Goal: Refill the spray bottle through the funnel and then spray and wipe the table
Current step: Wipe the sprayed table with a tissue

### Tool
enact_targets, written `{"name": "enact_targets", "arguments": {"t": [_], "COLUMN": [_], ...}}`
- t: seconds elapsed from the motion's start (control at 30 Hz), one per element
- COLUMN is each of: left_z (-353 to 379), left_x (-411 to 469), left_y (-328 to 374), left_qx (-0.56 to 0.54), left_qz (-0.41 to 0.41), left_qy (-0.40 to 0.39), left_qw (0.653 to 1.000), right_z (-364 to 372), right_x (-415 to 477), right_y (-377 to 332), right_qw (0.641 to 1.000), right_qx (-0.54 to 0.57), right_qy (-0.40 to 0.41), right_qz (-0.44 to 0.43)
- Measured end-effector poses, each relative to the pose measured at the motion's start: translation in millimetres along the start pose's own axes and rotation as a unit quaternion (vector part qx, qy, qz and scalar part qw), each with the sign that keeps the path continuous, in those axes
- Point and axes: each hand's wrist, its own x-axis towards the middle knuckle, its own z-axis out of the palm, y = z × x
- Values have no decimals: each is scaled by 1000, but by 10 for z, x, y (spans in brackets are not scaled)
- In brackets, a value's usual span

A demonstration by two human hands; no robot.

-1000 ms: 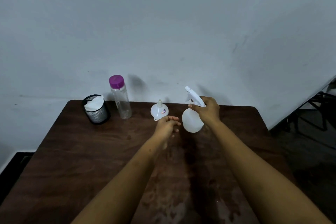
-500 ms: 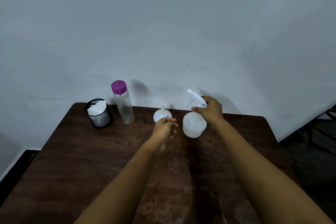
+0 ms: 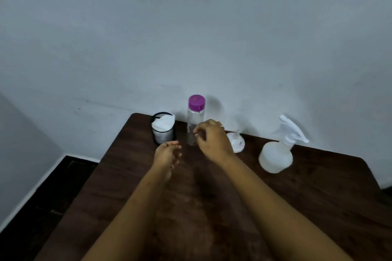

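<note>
Spray bottle [image 3: 275, 159] stands untouched on the surface [image 3: 318, 197], head on, well right of our hands. Our left hand [image 3: 167, 152] hovers loosely curled and empty; our right hand [image 3: 212, 140], half-open and gripping nothing, is at the capped water bottle [image 3: 196, 116], with the funnel [image 3: 237, 144] lying just behind it. We judge nothing is done yet: uncapping, pouring through the funnel, spraying and wiping with the cloth [image 3: 163, 122] in the cup [image 3: 162, 136] all remain.

Your right grip [image 3: 212, 140] has let go of the spray bottle [image 3: 275, 159], now standing alone on the surface [image 3: 318, 197], and moved left in front of the purple-capped bottle [image 3: 196, 112], your left grip [image 3: 167, 152] shifted toward the mesh cup [image 3: 163, 135].
</note>
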Motion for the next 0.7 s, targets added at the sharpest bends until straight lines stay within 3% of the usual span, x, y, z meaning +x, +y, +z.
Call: {"name": "enact_targets", "arguments": {"t": [0.17,0.4,0.57,0.7], "left_z": [-672,-1202,-1311,-1369], "left_x": [179,312,353,371], "left_y": [171,219,175,180], "left_qx": [-19,-1,0,-3], "left_qz": [-9,-25,-42,-45], "left_qy": [29,31,16,10], "left_qw": [999,999,999,999], "right_z": [638,1026,1105,1101], "right_x": [382,801,770,697], "right_y": [-475,-738,-785,-793], "right_qw": [995,961,965,983], "right_qx": [-49,-164,-174,-157], "right_qy": [-91,-139,-56,9], "right_qz": [9,172,189,97]}}
